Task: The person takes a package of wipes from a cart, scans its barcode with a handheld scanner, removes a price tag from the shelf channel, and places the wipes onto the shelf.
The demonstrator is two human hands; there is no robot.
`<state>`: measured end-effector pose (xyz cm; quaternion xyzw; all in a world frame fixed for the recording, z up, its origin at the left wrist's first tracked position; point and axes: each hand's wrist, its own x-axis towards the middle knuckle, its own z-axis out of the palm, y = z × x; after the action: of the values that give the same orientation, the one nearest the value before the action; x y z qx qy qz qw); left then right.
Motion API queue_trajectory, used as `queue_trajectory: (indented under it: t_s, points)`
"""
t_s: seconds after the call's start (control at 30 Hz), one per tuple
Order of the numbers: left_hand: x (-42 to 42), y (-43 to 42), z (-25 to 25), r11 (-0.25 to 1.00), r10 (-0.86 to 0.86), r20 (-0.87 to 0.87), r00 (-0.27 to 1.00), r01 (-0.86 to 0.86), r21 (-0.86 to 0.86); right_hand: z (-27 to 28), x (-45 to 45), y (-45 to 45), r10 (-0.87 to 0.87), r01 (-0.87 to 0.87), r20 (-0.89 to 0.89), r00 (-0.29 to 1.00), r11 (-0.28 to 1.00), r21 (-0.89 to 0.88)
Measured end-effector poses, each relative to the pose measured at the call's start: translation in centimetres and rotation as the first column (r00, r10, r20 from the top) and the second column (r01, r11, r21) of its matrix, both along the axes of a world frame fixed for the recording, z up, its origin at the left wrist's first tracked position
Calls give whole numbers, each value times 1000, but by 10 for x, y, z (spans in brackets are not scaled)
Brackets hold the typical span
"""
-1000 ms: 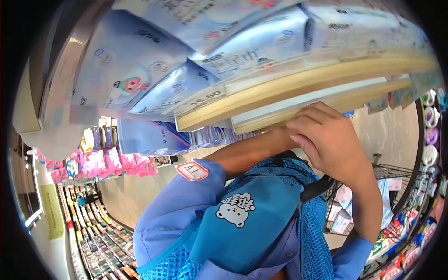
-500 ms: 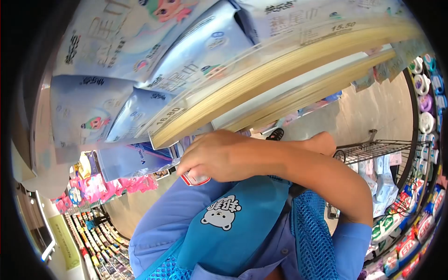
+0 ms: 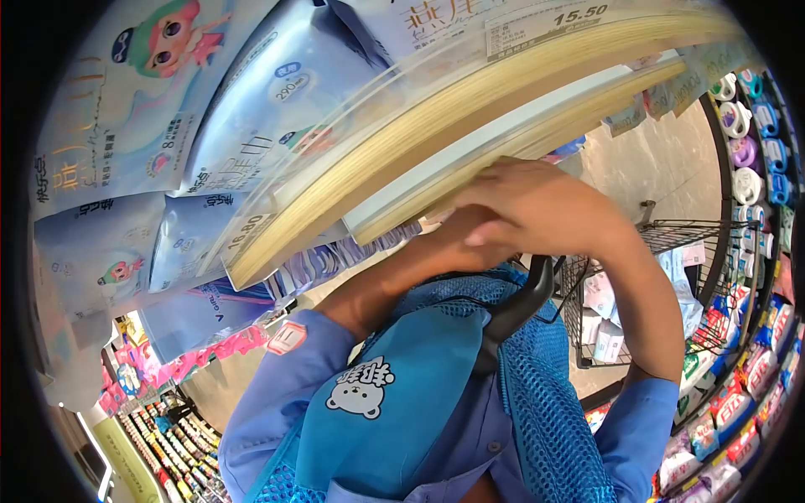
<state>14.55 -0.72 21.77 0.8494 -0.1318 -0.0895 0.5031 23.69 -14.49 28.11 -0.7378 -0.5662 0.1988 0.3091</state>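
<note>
My right hand (image 3: 545, 201) lies across my left forearm (image 3: 394, 268) near the wrist, in front of my chest. Motion blurs the fingers of my right hand, so their closure is unclear. Most of my left hand is hidden behind it. A small white label with a red edge (image 3: 287, 337) shows on my left sleeve (image 3: 289, 377). Just below both hands, a black curved handle-like piece (image 3: 520, 310) sticks out beside the blue mesh vest (image 3: 545, 386). The wooden shelf edge (image 3: 402, 151) runs close above my hands.
Pale blue packs (image 3: 260, 109) fill the shelf at upper left, behind a clear strip with price tags (image 3: 545, 32). A black wire basket cart (image 3: 620, 335) with packages stands at right. Bottles (image 3: 746, 151) and bagged goods line the far-right shelves; pink packs (image 3: 201, 356) hang lower left.
My right hand has left the label on my left sleeve and moved right, to my left wrist. The label and black piece are now uncovered. The view has shifted slightly.
</note>
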Motion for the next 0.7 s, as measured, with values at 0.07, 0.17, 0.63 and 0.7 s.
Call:
queue_trajectory:
  t_s: [0.07, 0.17, 0.63, 0.7]
  points:
    - [-11, 29, -8, 987, -83, -17, 996, 84, 136, -12, -1, -15, -22, 21, -11, 1000, 998, -57]
    - [-29, 58, -3, 943, -114, -106, 988, 141, 301, -27, -7, -19, -65, 63, -16, 998, 989, -137]
    - [-76, 82, -6, 866, 223, -575, 787, -431, -254, -44, 7, 8, -109, -42, -522, 846, 962, -269]
    - [-87, 78, -1, 797, 529, -341, 777, -593, -116, -38, 8, 11, -199, 95, -589, 783, 975, -203]
